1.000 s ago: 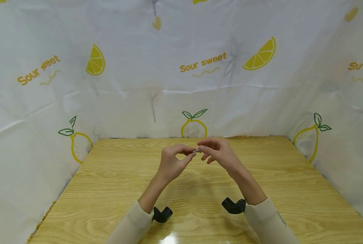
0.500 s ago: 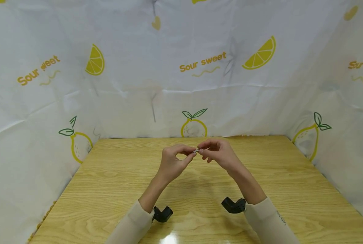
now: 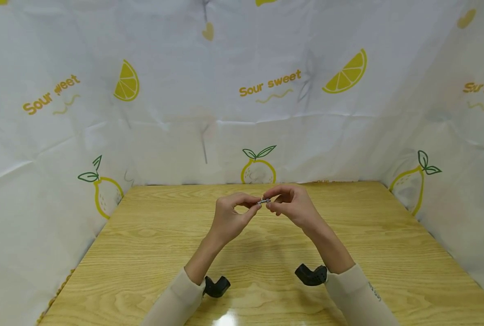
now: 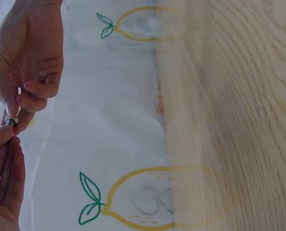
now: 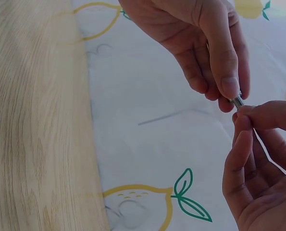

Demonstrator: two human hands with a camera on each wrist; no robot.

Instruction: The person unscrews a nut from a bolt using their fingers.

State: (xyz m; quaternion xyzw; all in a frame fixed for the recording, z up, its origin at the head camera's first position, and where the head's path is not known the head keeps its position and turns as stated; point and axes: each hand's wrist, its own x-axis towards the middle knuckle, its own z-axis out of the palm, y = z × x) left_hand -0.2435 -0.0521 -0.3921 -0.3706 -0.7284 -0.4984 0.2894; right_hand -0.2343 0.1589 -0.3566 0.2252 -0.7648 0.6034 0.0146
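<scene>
A small silver metal bolt [image 3: 263, 201] is held level between both hands over the far part of the table. My left hand [image 3: 229, 218] pinches its left end between thumb and index finger. From the other side, thumb and index finger of my right hand [image 3: 292, 206] close on the wider right end. Seen from the left wrist, that wider metal collar [image 4: 11, 121] sits between the two hands' fingertips. Threads on the bolt [image 5: 238, 101] show in the right wrist view, in the short gap between the hands; the fingers hide the rest.
Underneath is a light wood-grain table [image 3: 160, 253]. White cloth [image 3: 177, 136] printed with lemons and lettering hangs behind it and along both sides. Black curved mounts [image 3: 216, 287] stick out from both sleeve cuffs over the table.
The right index finger has come down and the right fingertips have shifted slightly to the right, so more of the bolt shows. My left hand has stayed still.
</scene>
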